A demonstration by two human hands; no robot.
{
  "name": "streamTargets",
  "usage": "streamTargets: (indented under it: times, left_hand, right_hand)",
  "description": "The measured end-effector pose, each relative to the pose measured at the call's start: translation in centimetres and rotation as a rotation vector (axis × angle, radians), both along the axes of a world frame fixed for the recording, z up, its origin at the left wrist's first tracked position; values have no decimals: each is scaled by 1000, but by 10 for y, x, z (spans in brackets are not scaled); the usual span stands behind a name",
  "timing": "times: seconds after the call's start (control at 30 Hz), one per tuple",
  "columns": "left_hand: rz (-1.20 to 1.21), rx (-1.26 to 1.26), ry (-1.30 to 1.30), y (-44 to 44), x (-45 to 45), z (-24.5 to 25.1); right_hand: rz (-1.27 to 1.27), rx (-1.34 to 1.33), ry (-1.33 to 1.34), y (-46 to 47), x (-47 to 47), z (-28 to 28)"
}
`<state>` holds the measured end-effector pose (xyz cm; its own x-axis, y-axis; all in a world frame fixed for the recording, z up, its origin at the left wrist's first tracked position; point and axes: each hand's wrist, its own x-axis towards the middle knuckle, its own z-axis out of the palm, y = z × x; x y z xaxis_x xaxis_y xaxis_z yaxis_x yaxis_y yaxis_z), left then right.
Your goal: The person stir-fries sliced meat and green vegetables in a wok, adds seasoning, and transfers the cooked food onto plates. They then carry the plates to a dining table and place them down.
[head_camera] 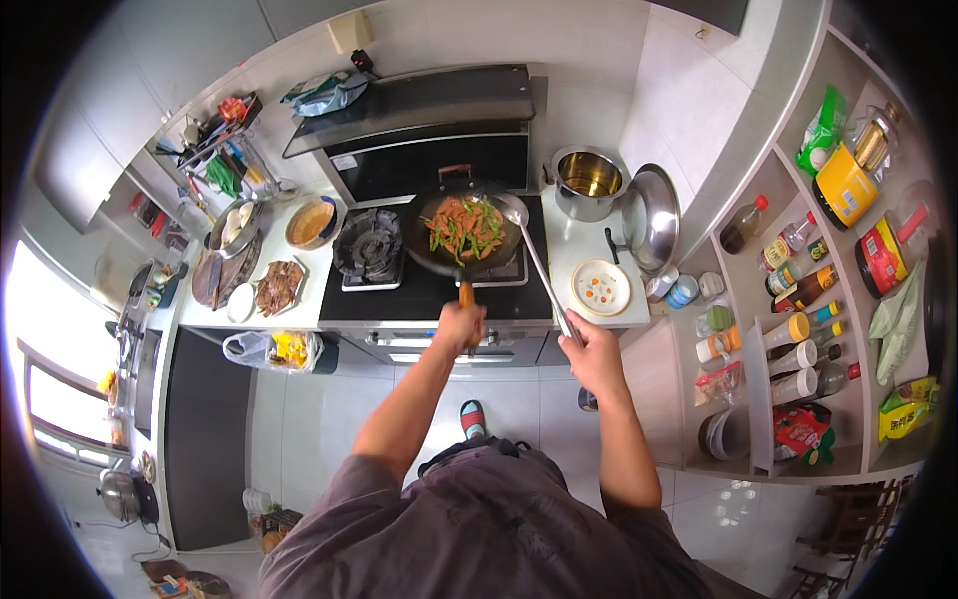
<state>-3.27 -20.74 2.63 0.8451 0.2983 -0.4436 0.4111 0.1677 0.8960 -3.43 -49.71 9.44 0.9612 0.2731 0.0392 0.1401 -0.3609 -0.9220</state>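
Observation:
My left hand is wrapped around the wooden handle of a dark wok. The wok sits over the right burner of a black gas stove. Inside it lie sliced reddish-brown meat and green pepper strips. In my right hand is the end of a long metal ladle. Its bowl is at the wok's right rim; whether it touches the rim I cannot tell.
Right of the stove stand a steel pot, a large lid and a white plate. Bottles fill the right shelves. At left are a plate of brown meat, a basket, and a knife on a round chopping board.

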Motion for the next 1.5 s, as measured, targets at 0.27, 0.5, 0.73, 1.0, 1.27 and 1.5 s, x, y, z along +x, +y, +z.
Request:
streamTargets:
  times: [0.27, 0.5, 0.73, 1.0, 1.27, 1.5]
  left_hand:
    - [6, -89, 53, -6, -22, 1]
    - [21, -73, -57, -19, -4, -4]
    - [7, -84, 60, -12, -38, 13]
    - [36, -1, -26, -11, -4, -10]
    - [48, -149, 26, -18, -34, 9]
    - [70, -135, -32, -12, -106, -1]
  right_hand:
    - [-5, 2, 88, -6, 4, 1]
    - [-23, 3, 67, 3, 8, -1]
    - [-18, 17, 14, -5, 2, -8]
    - [-32, -36, 140, 9, 15, -6]
    - [13, -43, -4, -19, 15, -6]
    - [49, -324, 120, 61, 55, 8]
